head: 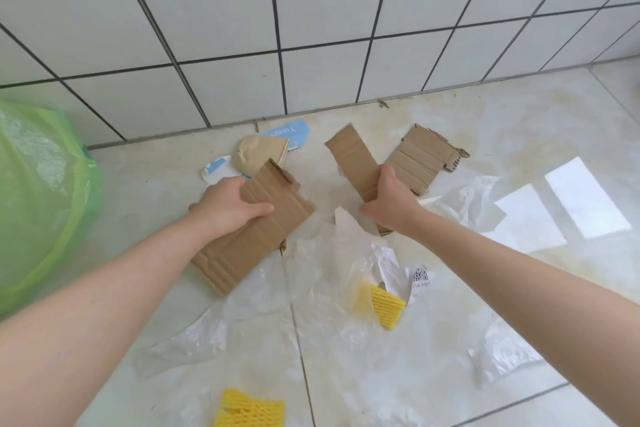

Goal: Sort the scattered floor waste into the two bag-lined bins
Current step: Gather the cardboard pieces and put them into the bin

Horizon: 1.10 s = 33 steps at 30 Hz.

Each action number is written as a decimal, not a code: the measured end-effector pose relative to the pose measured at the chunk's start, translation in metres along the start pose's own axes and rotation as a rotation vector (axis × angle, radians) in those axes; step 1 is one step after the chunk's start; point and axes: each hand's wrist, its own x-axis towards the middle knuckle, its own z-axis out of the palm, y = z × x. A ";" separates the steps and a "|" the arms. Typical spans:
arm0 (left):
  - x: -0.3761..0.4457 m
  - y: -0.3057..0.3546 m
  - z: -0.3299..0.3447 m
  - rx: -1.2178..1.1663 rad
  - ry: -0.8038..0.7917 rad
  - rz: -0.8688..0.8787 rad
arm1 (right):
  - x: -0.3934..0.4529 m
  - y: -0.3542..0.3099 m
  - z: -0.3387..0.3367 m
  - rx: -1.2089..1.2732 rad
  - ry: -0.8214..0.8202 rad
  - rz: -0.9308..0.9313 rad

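My left hand (230, 206) grips a large brown cardboard piece (256, 236) with the thumb across its top face. My right hand (393, 199) grips a narrower cardboard strip (353, 159) that points away toward the wall. A third torn cardboard piece (424, 156) lies on the floor just right of that strip. At the left edge stands a bin lined with a green bag (38, 191). The other bin is out of view.
Near the wall lie a crumpled tan paper (258, 152) and torn blue-and-white paper (287, 133). Clear plastic film (322, 263) covers the floor below my hands, with yellow foam netting (386, 305) and another yellow net (249, 409) nearer me. The tiled wall (311, 10) is close ahead.
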 end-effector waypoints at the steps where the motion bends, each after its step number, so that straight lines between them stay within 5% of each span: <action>1: 0.000 -0.001 -0.004 -0.189 -0.042 -0.028 | 0.000 0.002 -0.008 0.042 0.036 0.009; 6: 0.018 0.005 -0.028 -0.812 -0.022 -0.140 | 0.019 0.015 -0.051 0.183 0.178 0.130; 10: 0.040 0.007 -0.038 -0.896 0.051 -0.202 | 0.046 0.028 -0.069 0.118 0.209 0.276; 27: 0.069 0.019 -0.013 -0.196 0.178 -0.203 | 0.089 0.028 -0.051 -0.140 0.332 0.493; 33: 0.066 0.033 -0.004 -0.061 0.145 -0.122 | 0.088 0.020 -0.055 0.097 0.354 0.618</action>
